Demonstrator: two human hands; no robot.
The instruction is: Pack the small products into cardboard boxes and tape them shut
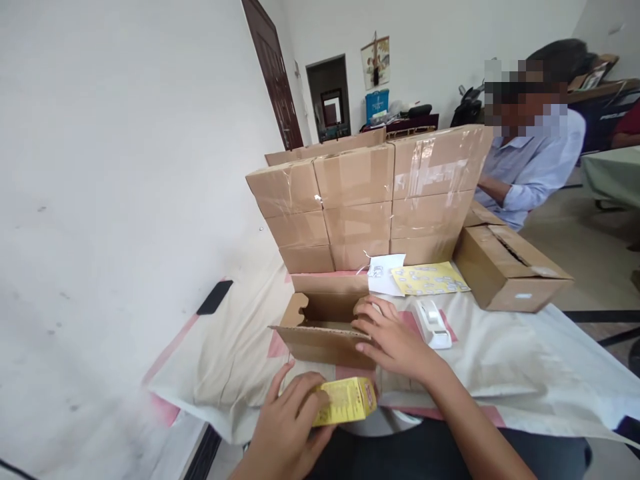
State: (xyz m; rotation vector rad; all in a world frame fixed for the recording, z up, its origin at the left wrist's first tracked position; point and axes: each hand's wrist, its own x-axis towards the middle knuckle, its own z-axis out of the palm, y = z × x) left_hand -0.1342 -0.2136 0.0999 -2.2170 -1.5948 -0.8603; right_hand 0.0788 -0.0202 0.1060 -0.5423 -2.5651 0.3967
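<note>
My left hand [294, 415] is closed on a small yellow printed box [346, 401], which lies level near the table's front edge. Just beyond it stands an open brown cardboard box [325, 347], its long flaps spread and its inside facing up. The fingers of my right hand [393, 337] curl over the right end of that cardboard box, the thumb resting on the near side. To the right of this hand is a white tape dispenser [432, 324].
Taped cartons [357, 197] form a wall at the back of the cloth-covered table [225, 363]. A closed carton [510, 267] stands to the right. A yellow printed sheet [433, 278], a white paper [385, 273] and a black phone [215, 297] lie around. Someone in a light shirt [540, 157] sits beyond.
</note>
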